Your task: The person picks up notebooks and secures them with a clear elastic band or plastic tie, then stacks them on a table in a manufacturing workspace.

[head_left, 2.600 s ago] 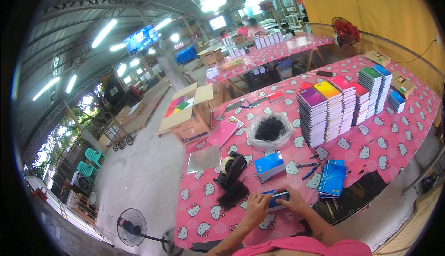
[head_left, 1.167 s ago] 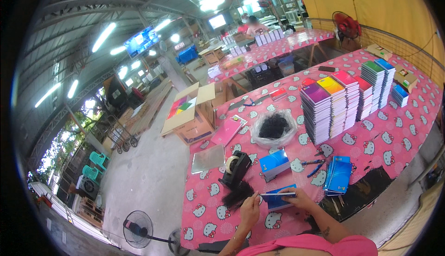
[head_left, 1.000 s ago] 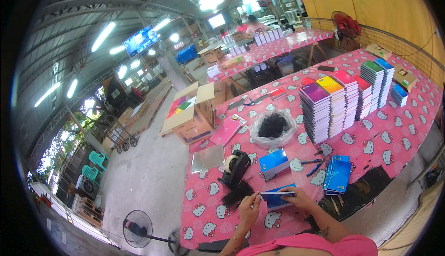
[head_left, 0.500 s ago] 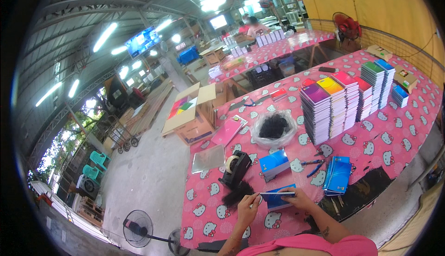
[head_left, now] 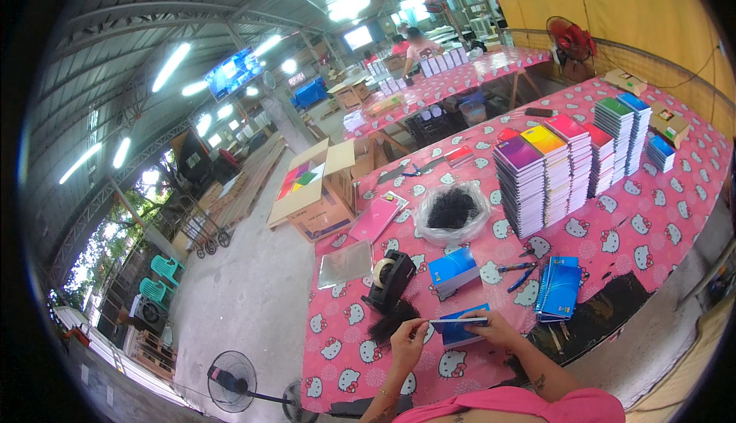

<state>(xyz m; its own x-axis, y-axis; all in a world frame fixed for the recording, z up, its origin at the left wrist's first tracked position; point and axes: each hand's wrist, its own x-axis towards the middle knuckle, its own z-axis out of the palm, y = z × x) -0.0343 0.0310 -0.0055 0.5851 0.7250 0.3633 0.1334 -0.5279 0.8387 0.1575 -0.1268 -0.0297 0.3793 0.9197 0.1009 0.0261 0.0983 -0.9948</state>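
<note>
Blue notebook (head_left: 462,326) near table's (head_left: 675,201) front edge, lifted since a second ago; your right hand (head_left: 497,329) clamps it, left hand (head_left: 405,342) pinches its spine end

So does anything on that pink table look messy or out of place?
Mostly tidy. The tall notebook stacks stand straight. The one loose bit is a dark tuft of black bands lying bare on the pink table near the left hand, outside the clear bag.

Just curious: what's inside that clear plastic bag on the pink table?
The plastic bag holds a heap of small black pieces, too small to identify. Whatever lies beneath the heap is covered.
</note>
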